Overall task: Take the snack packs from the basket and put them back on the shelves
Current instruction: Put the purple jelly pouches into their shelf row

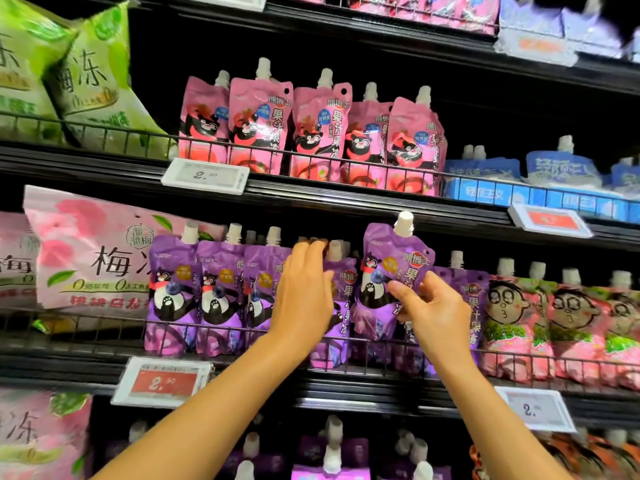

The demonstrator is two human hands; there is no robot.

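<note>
My right hand point(431, 308) pinches a purple spouted jelly pouch point(384, 271) with a cartoon bear, holding it upright and slightly tilted in front of the middle shelf. To its left stands a row of matching purple pouches point(214, 289) behind the shelf's wire rail point(104, 329). My left hand point(303, 296) reaches into that row, fingers curled over the top of a shelved purple pouch point(341, 306) just left of the held one. No basket is in view.
Pink bear pouches point(311, 129) fill the shelf above, with blue pouches point(554, 174) to their right. Pink face-print pouches point(554, 317) stand right of the purple row. Large pink point(104, 258) and green bags point(69, 71) sit at left. Price tags point(166, 381) hang on shelf edges.
</note>
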